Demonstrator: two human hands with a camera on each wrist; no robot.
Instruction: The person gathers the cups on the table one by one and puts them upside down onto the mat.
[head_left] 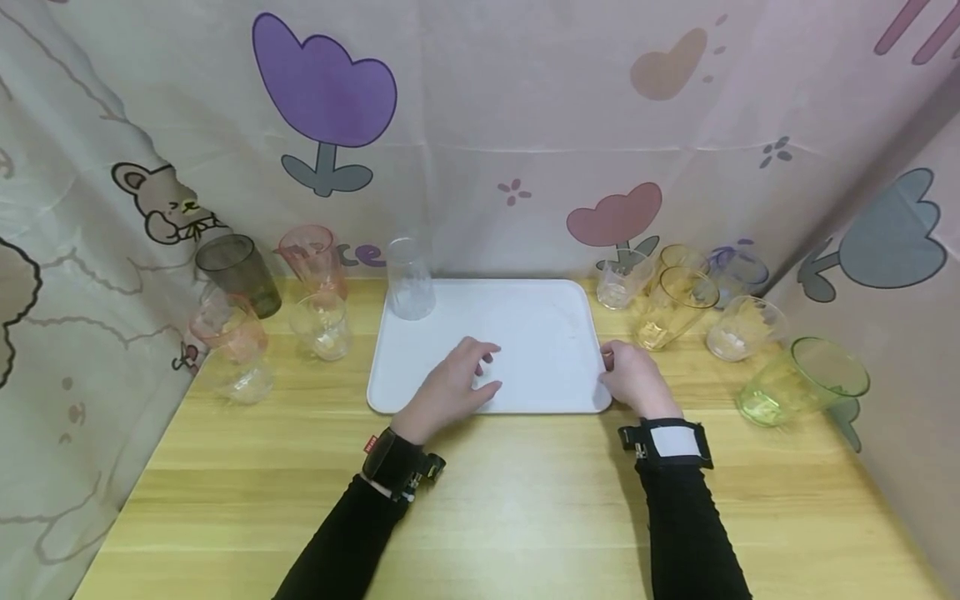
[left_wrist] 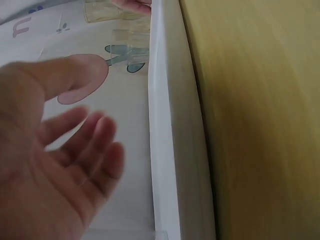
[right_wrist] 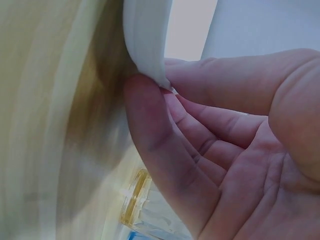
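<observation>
A white rectangular tray (head_left: 517, 333) lies on the wooden table, with one tall clear glass (head_left: 411, 283) upright at its back left corner. My right hand (head_left: 636, 377) pinches the tray's right rim between thumb and fingers; the right wrist view shows the rim (right_wrist: 150, 40) between them. Over the front of the tray hovers my left hand (head_left: 450, 385), thumb and fingers spread apart and holding nothing. In the left wrist view its fingers (left_wrist: 107, 155) are loosely bent beside the tray's raised edge (left_wrist: 175, 125).
Left of the tray stand a dark grey glass (head_left: 238, 275), a pink jug (head_left: 315, 258) and several clear or pinkish cups. On the right are an amber glass (head_left: 675, 308), a green glass (head_left: 802, 383) and several others. A patterned curtain (head_left: 480, 108) hangs behind the table.
</observation>
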